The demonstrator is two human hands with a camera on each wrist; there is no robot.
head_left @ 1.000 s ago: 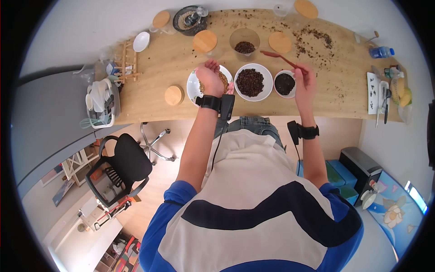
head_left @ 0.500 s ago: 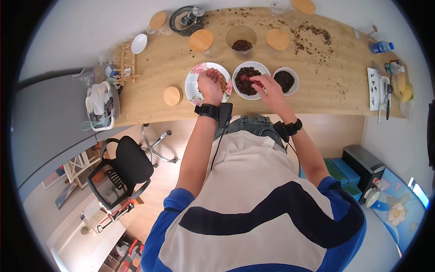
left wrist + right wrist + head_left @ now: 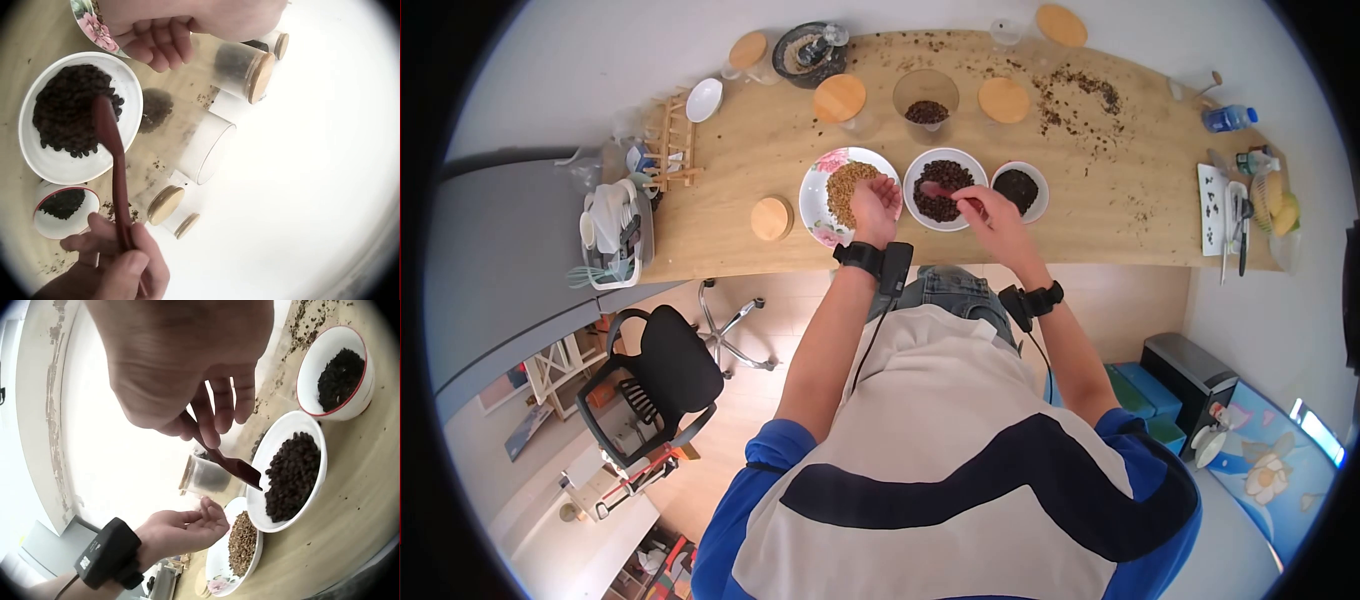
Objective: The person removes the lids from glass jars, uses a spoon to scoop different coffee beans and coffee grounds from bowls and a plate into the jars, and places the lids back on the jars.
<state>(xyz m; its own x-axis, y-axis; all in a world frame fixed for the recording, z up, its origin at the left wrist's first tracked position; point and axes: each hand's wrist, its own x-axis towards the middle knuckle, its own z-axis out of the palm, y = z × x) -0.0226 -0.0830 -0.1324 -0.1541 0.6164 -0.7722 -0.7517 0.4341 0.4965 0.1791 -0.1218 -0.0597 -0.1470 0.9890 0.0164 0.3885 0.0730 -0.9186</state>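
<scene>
My right hand (image 3: 1000, 222) grips the handle of a reddish-brown wooden scoop (image 3: 115, 169). The scoop's head hangs over dark coffee beans (image 3: 292, 478) in a white bowl (image 3: 39, 164). My left hand (image 3: 875, 208) is held palm up with loosely bent fingers and nothing in it. It is above the right side of a flower-patterned plate (image 3: 813, 190) that carries golden-brown grains (image 3: 242, 544). Beyond the bean bowl on the right stands a smaller red-rimmed bowl (image 3: 306, 387) of dark, leaf-like bits (image 3: 1017, 188).
Behind the bowls is an open clear jar (image 3: 926, 88) with beans at its bottom, between wooden-lidded jars (image 3: 840, 99). A stone mortar (image 3: 792, 70) stands at the back. Dark bits (image 3: 1090, 100) lie scattered at back right. A round wooden lid (image 3: 771, 218) sits left of the plate.
My right hand has swung left with the scoop, from beside the small bowl to over the coffee beans. My left hand has shifted right across the plate, uncovering more grains.
</scene>
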